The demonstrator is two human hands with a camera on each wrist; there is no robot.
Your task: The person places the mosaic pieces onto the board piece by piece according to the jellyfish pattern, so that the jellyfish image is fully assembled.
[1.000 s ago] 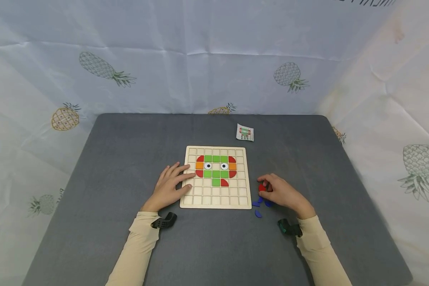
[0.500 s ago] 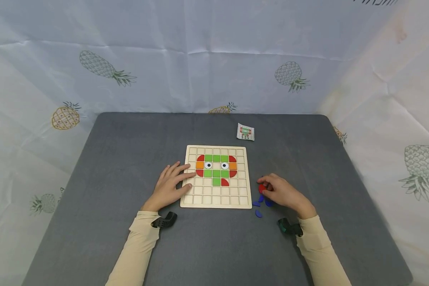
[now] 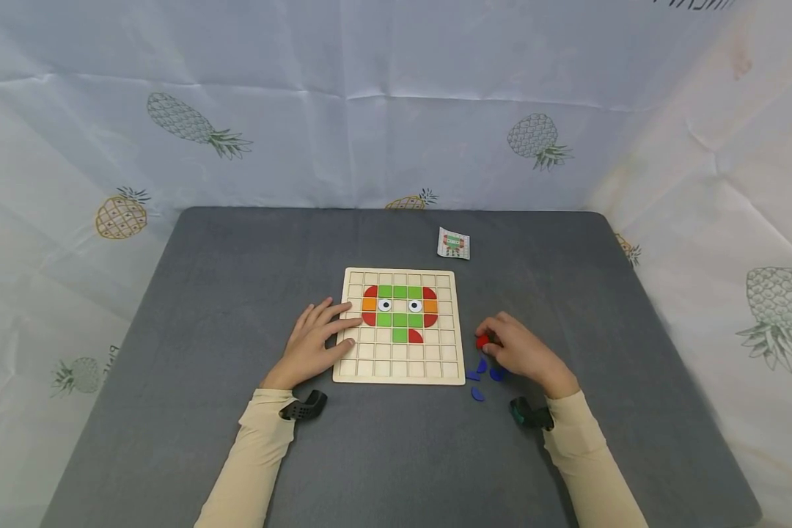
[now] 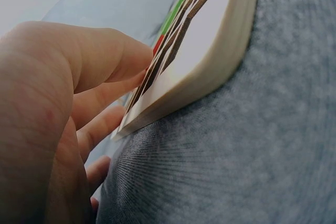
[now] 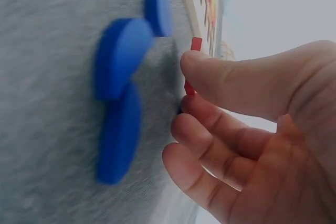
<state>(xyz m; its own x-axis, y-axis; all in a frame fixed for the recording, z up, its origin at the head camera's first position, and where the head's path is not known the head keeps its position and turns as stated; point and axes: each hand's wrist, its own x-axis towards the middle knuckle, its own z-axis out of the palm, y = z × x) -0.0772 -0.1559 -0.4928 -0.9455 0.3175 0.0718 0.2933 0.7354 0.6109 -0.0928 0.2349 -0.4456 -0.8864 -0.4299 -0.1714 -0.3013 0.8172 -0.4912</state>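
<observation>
Pinching a red piece, the right hand sat just right of the gridded board — the left hand, fingers spread, rested on its left edge.

One tile is red, loose tiles blue, the gridded board cream.
</observation>
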